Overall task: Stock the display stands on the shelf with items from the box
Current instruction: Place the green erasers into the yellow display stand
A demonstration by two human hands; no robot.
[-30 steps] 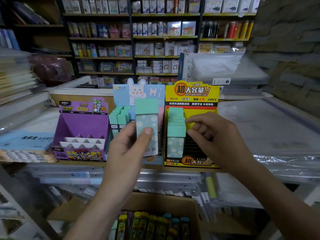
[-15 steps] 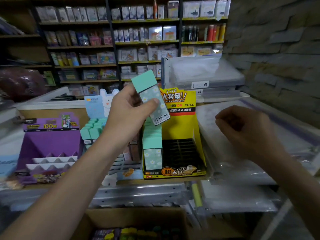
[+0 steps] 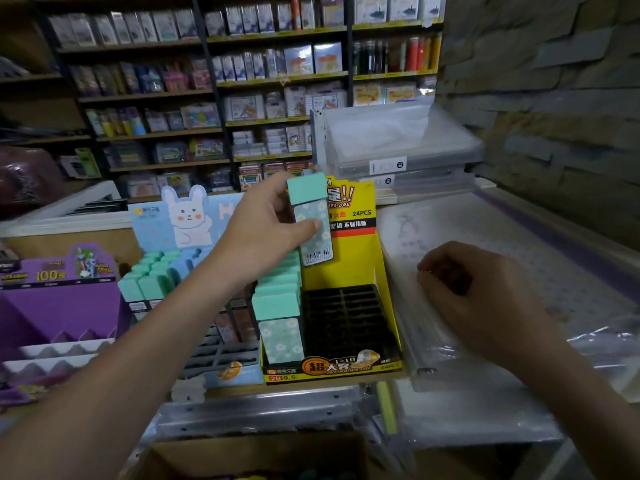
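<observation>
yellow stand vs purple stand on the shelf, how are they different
The yellow stand holds a column of mint-green boxes beside a black grid of empty slots; the purple stand shows only white zigzag dividers, no stock visible. The yellow stand's header reads 24PCS; the purple stand's reads 100. The yellow stand sits to the right of the purple stand. Both are printed card stands with raised headers on the same shelf.

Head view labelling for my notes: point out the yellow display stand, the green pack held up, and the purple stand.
yellow display stand (image 3: 349, 263): head view, yellow back panel.
green pack (image 3: 306, 188): head view, mint cap.
purple stand (image 3: 62, 306): head view, purple back wall.
</observation>
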